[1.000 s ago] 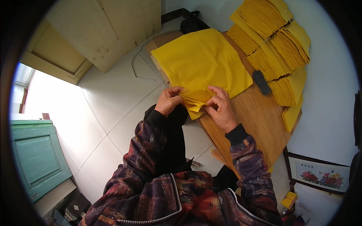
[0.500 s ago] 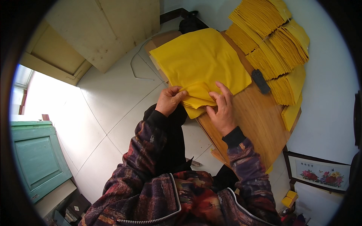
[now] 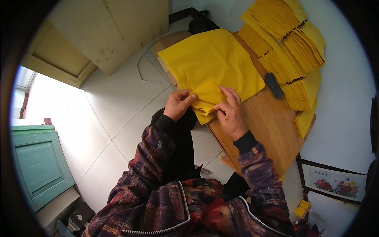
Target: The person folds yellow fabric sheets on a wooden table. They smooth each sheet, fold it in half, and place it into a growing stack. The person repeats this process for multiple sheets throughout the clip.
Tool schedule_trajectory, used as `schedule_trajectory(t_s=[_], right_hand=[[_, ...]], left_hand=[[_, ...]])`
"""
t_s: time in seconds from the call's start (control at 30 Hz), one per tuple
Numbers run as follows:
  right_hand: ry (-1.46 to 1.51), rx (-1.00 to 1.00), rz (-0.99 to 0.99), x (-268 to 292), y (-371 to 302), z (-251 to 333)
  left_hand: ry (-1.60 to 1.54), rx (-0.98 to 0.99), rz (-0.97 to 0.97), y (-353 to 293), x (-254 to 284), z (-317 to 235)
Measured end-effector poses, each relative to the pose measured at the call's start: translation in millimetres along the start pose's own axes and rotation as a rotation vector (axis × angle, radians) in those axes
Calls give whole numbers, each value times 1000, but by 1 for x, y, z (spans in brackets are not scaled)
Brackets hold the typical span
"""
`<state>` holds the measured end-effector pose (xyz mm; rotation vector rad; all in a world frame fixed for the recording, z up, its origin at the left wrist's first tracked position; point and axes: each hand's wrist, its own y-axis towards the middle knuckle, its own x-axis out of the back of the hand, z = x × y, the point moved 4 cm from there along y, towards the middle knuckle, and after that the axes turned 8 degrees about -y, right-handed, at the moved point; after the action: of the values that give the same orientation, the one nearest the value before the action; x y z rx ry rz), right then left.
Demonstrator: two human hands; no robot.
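Observation:
A pile of yellow fabric sheets (image 3: pixel 213 59) lies over the near left edge of a wooden table (image 3: pixel 268 126). Its near corner is bent back into a folded flap (image 3: pixel 208 93). My left hand (image 3: pixel 178 105) pinches the left side of this flap between thumb and fingers. On the other side, my right hand (image 3: pixel 232 114) has thumb and fingers closed on the flap's right edge, where several layers show slightly parted. How many layers each hand holds is hidden.
Tied bundles of folded yellow fabric (image 3: pixel 284 51) are stacked along the wall, at the table's far right. A dark grey object (image 3: pixel 274 85) lies beside them. Cardboard (image 3: pixel 170 41) shows under the fabric's far left. A green cabinet door (image 3: pixel 41 162) stands left; a framed flower picture (image 3: pixel 335 181) is at right.
My right fingers, raised and spread before, have come down and closed on the flap's edge. The flap looks flatter and more pointed. My left hand keeps its pinch in nearly the same place.

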<state>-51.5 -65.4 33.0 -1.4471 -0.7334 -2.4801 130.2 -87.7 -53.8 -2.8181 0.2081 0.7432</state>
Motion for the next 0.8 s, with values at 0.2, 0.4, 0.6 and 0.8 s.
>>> schedule_trajectory(t_s=[0.2, 0.4, 0.6, 0.8], right_hand=[[135, -96, 76, -2, 5, -5], [117, -91, 16, 12, -5, -24], [-136, -586, -405, 74, -40, -140], [-720, -486, -266, 82, -36, -199]], left_hand=[[-56, 11, 6, 1, 1, 3], [71, -27, 6, 1, 4, 2], [121, -48, -33, 4, 9, 5], [79, -56, -37, 4, 9, 6]])
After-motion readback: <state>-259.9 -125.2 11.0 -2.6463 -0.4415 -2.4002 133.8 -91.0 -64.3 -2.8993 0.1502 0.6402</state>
